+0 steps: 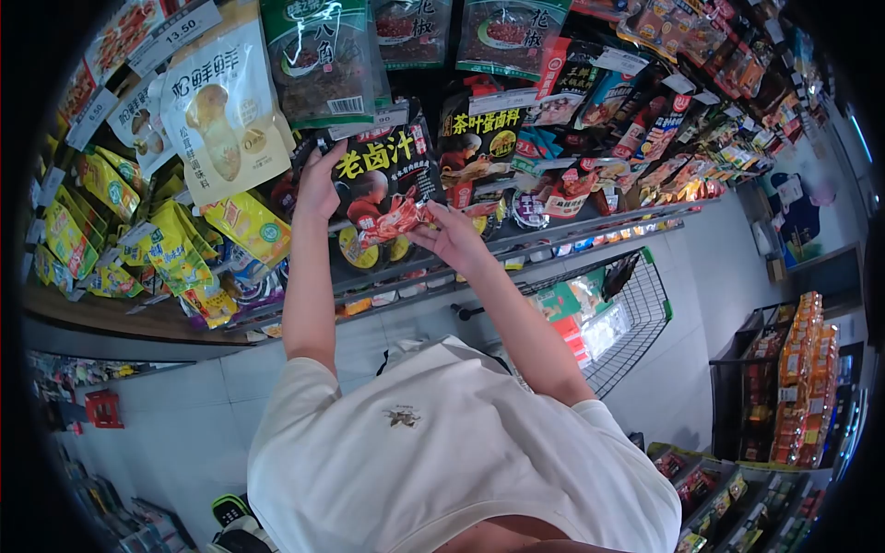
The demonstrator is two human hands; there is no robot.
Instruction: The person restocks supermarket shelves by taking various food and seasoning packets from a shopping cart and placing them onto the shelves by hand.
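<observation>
A black seasoning pouch (385,180) with large yellow characters and a picture of red meat is at the front of the shelf. My left hand (320,182) is closed on its upper left edge. The fingers of my right hand (452,238) pinch its lower right corner. The pouch tilts slightly, and its back is hidden. Directly to its right hangs another dark pouch (479,138) with yellow characters. Green-topped spice bags (318,60) hang above, and a cream pouch (226,111) is at the upper left.
Yellow packets (175,244) fill the shelf's left side. A wire shopping cart (636,336) with goods inside stands on the floor to the right of my right arm. Farther right is a rack of orange packages (802,387). A red stool (103,408) stands at the far left.
</observation>
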